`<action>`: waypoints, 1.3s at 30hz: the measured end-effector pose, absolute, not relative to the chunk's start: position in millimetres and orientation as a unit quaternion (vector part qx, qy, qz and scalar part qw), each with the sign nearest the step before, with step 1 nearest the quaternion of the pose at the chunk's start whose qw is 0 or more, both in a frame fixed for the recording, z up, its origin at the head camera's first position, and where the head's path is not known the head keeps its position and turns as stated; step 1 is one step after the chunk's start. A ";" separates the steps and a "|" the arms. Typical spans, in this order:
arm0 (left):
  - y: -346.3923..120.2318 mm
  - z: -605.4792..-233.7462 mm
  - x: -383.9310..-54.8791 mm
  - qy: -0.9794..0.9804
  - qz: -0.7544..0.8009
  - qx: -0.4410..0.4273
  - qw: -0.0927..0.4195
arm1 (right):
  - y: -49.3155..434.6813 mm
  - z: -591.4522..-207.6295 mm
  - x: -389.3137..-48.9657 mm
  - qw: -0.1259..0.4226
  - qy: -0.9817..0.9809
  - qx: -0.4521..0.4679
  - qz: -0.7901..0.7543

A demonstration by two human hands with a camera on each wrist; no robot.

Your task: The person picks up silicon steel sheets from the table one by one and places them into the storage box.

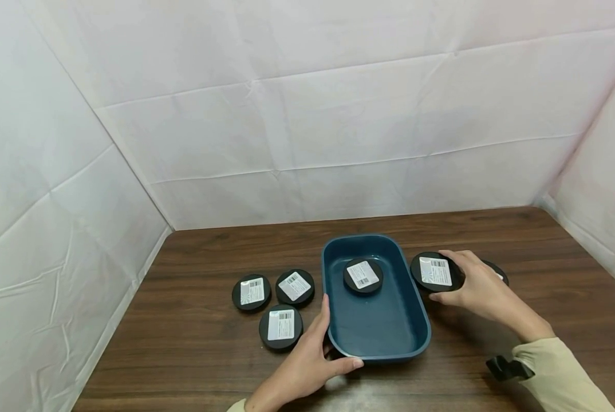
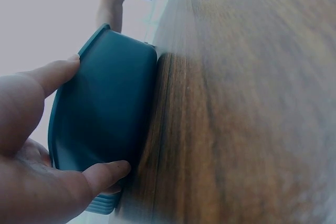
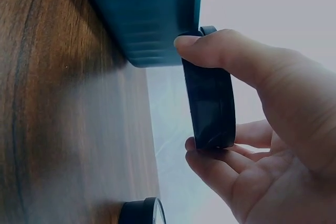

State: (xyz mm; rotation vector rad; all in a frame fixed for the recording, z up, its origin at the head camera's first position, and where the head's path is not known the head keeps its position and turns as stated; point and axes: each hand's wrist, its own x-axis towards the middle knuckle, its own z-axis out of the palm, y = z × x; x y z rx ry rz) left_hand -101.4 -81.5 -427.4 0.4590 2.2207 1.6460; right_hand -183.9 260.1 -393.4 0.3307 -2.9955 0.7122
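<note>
My right hand (image 1: 474, 289) grips a flat round black container (image 1: 436, 271) with a white barcode label, between thumb and fingers. In the right wrist view, that container (image 3: 210, 103) is held on edge, off the table, beside the tub's wall. A dark blue rectangular tub (image 1: 377, 337) stands in front of me with one labelled black container (image 1: 363, 276) inside. My left hand (image 1: 310, 360) holds the tub's near left corner, thumb at the front rim and fingers along the left side. The left wrist view shows its fingers against the tub's outer wall (image 2: 105, 98).
Left of the tub lie three more black containers, one at the far left (image 1: 251, 292), another beside it (image 1: 295, 287) and a nearer one (image 1: 280, 327). Another container (image 1: 497, 271) is partly hidden behind my right hand. White cloth walls (image 1: 338, 126) border the wooden table (image 1: 184, 355).
</note>
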 end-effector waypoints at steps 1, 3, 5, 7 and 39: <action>-81.5 -427.7 -101.3 0.781 0.579 0.163 0.167 | 260.1 -393.1 -183.8 0.023 -0.967 0.107 0.231; -81.3 -428.1 -101.2 0.782 0.578 0.163 0.164 | 260.0 -392.5 -183.6 0.022 -0.966 0.106 0.233; -81.2 -428.3 -101.2 0.785 0.576 0.163 0.162 | 260.1 -391.8 -183.4 0.023 -0.966 0.105 0.236; -80.9 -428.3 -101.5 0.786 0.574 0.163 0.162 | 260.3 -391.0 -183.4 0.025 -0.965 0.105 0.239; -81.3 -426.0 -101.7 0.791 0.567 0.149 0.175 | 250.0 -376.2 -172.6 0.039 -0.957 0.146 0.246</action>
